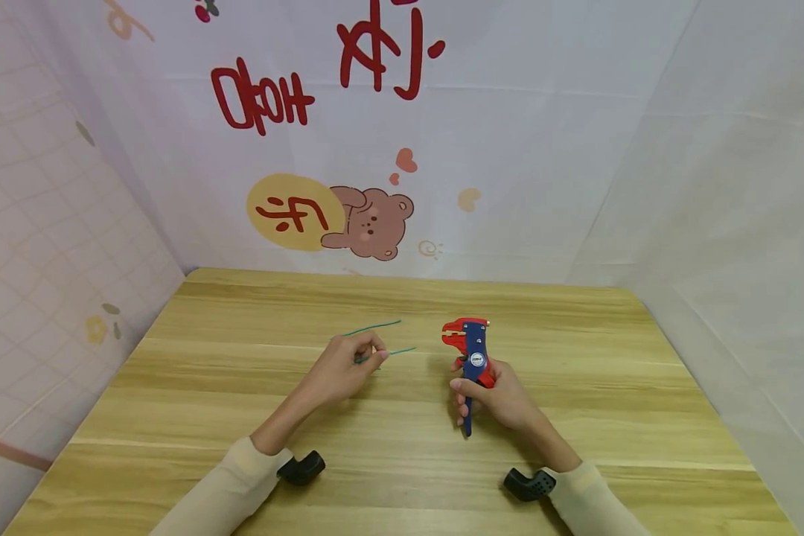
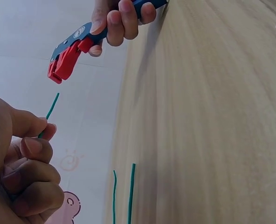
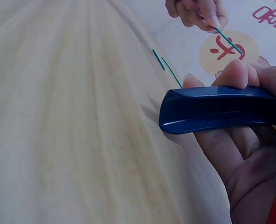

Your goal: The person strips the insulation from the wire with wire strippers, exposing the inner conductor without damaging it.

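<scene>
My left hand (image 1: 342, 370) pinches a thin green wire (image 2: 53, 106) between thumb and index finger. One end of that wire sticks out to the right, toward the tool. My right hand (image 1: 505, 394) grips a red and blue wire stripper (image 1: 476, 344) by its handles. Its red head points left, with its mouth parted and a small gap between it and the wire's tip in the left wrist view. From the right wrist, a blue handle (image 3: 217, 112) crosses the palm.
Two more green wires (image 2: 131, 193) lie on the wooden table (image 1: 402, 476) behind and beside the left hand, which partly hides them in the head view. A printed cloth (image 1: 529, 149) hangs along the table's back edge and both sides.
</scene>
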### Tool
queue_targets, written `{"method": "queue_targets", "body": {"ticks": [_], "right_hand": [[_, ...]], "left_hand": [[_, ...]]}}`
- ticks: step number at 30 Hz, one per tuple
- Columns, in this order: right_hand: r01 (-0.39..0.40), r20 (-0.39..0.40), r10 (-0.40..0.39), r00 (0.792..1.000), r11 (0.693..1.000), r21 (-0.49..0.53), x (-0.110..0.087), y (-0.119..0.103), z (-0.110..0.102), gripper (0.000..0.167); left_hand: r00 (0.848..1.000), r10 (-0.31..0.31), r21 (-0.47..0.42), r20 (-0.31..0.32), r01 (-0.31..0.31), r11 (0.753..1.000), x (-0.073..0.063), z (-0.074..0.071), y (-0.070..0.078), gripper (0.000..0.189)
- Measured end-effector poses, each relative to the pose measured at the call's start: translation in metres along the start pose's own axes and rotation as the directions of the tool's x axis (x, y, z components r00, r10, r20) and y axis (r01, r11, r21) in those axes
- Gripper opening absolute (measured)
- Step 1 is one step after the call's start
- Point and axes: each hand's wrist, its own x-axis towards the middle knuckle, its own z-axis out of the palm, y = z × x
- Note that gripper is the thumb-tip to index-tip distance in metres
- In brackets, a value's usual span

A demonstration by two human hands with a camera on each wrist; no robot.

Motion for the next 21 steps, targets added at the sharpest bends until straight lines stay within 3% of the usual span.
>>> {"method": "queue_targets", "body": {"ticks": [10,21], "right_hand": [[0.008,-0.004,-0.008,1.000,1.000,-0.001,0.007,0.001,0.012,0.054],[0.007,-0.015,-0.007,1.000,1.000,0.023,0.007,0.003,0.009,0.052]], "left_hand": [[1.000,-0.002,-0.002,-0.010,0.002,1.000,0.005,-0.003,0.000,0.010],[0.999,0.036,-0.005,-0.015,-0.036,0.999,0.016,-0.005,0.007,0.007]]}}
